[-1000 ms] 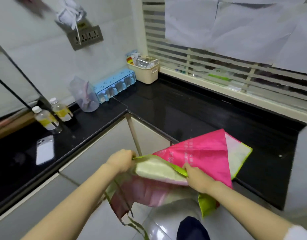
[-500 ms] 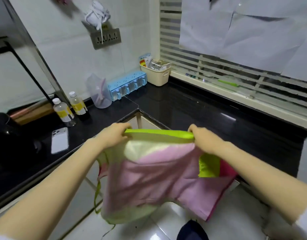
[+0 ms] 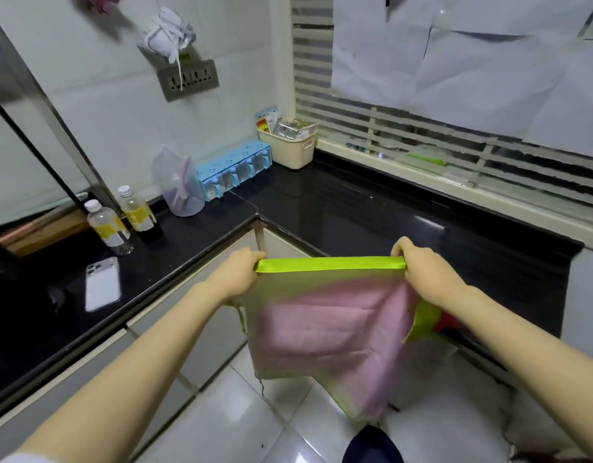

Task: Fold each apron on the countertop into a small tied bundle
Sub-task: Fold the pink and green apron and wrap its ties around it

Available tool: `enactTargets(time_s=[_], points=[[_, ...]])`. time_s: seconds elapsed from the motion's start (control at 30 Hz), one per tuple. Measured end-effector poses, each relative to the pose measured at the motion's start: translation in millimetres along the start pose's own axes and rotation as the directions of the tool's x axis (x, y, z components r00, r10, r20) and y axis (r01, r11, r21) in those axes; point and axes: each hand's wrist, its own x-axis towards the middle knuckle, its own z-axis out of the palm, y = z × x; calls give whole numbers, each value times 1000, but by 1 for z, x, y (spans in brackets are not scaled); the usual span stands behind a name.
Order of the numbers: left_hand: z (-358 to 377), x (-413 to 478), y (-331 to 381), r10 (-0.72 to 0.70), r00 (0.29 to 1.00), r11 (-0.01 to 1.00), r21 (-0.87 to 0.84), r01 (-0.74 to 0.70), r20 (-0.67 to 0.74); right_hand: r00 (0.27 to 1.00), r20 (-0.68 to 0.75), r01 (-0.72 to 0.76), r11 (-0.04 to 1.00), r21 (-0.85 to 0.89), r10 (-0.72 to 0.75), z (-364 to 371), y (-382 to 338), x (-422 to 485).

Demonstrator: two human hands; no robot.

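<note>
Now left hand [image 3: 236, 275] and right hand [image 3: 423, 274] pinch the top corners of the thin pink, lime-hemmed apron [image 3: 325, 322], fingers [image 3: 399, 246] curled. We hold it off the black bench [image 3: 355, 208] at its front edge, probably to flatten it.

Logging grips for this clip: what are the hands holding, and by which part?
Both hold the thin pink apron by its lime-green top band: the left hand pinches the band's left end, the right hand its right end.

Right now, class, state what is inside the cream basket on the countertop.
Shiny clear-wrapped items show above the rim of the cream basket; what they are is unclear, and its wall hides anything lower.
</note>
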Motion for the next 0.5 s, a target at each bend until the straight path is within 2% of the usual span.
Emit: enactTargets(time_s=[0.2, 0.3, 0.4, 0.5], points=[[-4, 21, 14, 8, 979, 995, 92, -27, 203, 965, 230, -87, 980, -180, 128, -15, 49, -3], [-12, 39, 30, 0, 973, 985, 167, -40, 232, 948, 259, -92, 941, -326, 182, -37, 72, -3], [-19, 65, 44, -29, 990, 976, 220, -2, 136, 956, 180, -122, 873, -473, 231, -59, 87, 3], [-23, 97, 65, -48, 999, 991, 121, 49, -13, 977, 15, -165, 794, -586, 214, -76, 103, 20]])
